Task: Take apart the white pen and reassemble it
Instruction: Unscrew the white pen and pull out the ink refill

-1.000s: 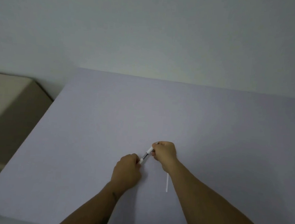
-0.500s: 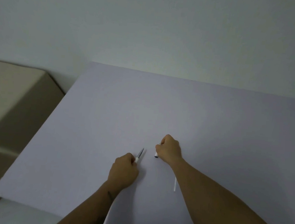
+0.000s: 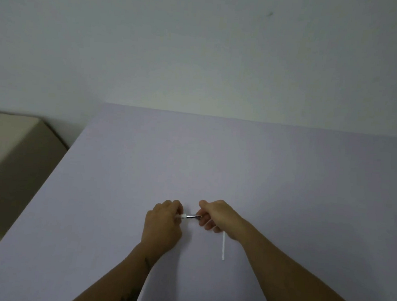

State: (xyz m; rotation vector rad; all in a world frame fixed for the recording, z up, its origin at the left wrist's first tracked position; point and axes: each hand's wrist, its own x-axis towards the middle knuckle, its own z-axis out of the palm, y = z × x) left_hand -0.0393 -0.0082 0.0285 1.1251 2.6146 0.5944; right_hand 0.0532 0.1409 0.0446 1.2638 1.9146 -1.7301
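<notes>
Both hands meet low in the middle of the pale table (image 3: 239, 167). My left hand (image 3: 164, 223) grips the white pen body, of which only a short white end (image 3: 182, 217) shows past the fingers. A thin metallic pen tip piece (image 3: 193, 217) bridges the gap between the hands, lying level, with my right hand (image 3: 217, 214) pinching its right end. A slim white refill tube (image 3: 223, 246) lies on the table just under my right wrist, pointing toward me.
The table's left edge runs diagonally from the back left to the front left. Beyond it stands a beige box or cabinet (image 3: 14, 150). A plain wall rises behind the table's far edge.
Half a second ago the hands were apart, each holding its own pen part. They have come together, and the metallic piece now spans from the left hand's pen body to the right hand's fingers.
</notes>
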